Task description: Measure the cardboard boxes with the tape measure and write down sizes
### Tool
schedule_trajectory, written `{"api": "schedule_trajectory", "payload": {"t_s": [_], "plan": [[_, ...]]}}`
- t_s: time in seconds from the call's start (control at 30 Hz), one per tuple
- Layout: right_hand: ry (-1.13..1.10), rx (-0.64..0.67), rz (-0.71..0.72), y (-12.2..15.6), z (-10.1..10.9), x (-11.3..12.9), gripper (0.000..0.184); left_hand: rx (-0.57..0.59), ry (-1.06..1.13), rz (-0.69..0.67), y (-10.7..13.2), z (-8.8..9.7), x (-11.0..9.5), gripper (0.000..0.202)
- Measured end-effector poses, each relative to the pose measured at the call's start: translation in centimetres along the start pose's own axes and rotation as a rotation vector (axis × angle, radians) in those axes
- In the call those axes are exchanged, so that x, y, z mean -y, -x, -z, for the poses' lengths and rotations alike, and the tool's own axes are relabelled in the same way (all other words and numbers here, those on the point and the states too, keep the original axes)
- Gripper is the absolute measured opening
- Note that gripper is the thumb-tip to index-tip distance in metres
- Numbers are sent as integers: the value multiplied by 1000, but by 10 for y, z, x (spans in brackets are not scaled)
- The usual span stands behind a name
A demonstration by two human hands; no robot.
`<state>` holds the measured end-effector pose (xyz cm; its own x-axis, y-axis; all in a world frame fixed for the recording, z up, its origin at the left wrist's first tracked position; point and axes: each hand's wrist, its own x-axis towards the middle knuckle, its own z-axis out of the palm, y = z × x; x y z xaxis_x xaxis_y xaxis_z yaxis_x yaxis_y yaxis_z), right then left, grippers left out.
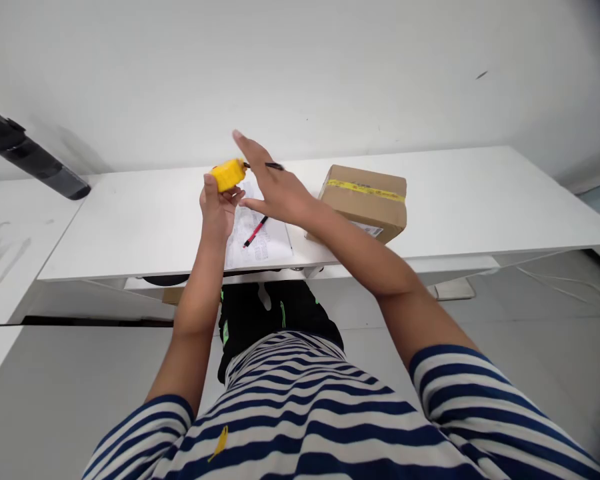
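Raised above the white shelf, my left hand (217, 210) grips a yellow tape measure (229, 175) with its thumb on the near side. A thin black strap (275, 166) appears at the tape measure's right end and again beyond my right hand. Just right of the tape measure is my right hand (279, 190), its thumb and fingers stretched apart. Part of the strap is hidden by this hand, and whether it touches the fingers cannot be told. Below both hands, a red and black pen (255, 233) lies on printed paper (275, 243).
A taped cardboard box (367, 193) stands on the white shelf (460, 200), right of the paper and behind my right forearm. The wall (330, 80) rises behind the shelf. A black tube-like object (35, 157) leans in from the left.
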<state>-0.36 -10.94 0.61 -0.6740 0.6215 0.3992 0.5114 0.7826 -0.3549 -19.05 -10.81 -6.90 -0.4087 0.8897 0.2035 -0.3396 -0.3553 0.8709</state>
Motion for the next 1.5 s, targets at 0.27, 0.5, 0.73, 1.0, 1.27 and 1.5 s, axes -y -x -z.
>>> {"api": "schedule_trajectory", "payload": {"t_s": [0.27, 0.5, 0.73, 1.0, 1.27, 1.5], "plan": [[469, 506, -242, 22, -73, -49, 73, -27, 68, 466, -58, 38, 44, 69], [364, 491, -31, 23, -82, -69, 44, 93, 170, 590, -55, 42, 48, 71], [-598, 119, -191, 82, -102, -73, 68, 98, 140, 572, -57, 45, 52, 76], [-685, -61, -539, 89, -112, -72, 56, 158, 49, 496, -55, 44, 55, 81], [-605, -44, -516, 89, -115, -73, 47, 154, 21, 491, -53, 42, 53, 83], [-631, -20, -527, 88, -117, -72, 47, 176, 44, 480, -55, 46, 58, 94]]}}
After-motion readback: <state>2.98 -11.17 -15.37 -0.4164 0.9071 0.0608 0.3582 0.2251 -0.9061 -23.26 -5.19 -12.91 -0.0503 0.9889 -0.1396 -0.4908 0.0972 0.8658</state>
